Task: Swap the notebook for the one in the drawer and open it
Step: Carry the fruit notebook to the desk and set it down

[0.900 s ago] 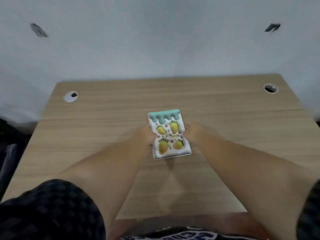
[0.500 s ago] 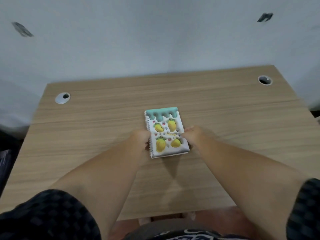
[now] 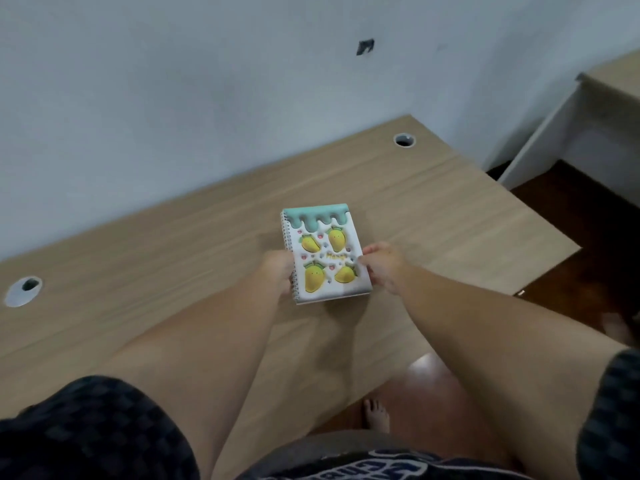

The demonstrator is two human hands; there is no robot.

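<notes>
A small spiral notebook [image 3: 325, 254] with a white cover, yellow mango pictures and a teal dripping band at its top is held closed over the wooden desk [image 3: 173, 244]. My left hand [image 3: 277, 275] grips its spiral side. My right hand [image 3: 382, 268] pinches its right edge. Whether the notebook touches the desk I cannot tell. No drawer shows in this view.
Two round cable holes sit in the desk, one at the far left [image 3: 24, 291] and one at the back right [image 3: 404, 140]. A second pale desk [image 3: 588, 116] stands at the right past a gap of dark floor [image 3: 588, 237]. A bare foot [image 3: 375, 415] is below the desk's front edge.
The head view has swung to the right, so the desk now runs diagonally and the second desk has come into sight. Both hands keep the same hold on the notebook.
</notes>
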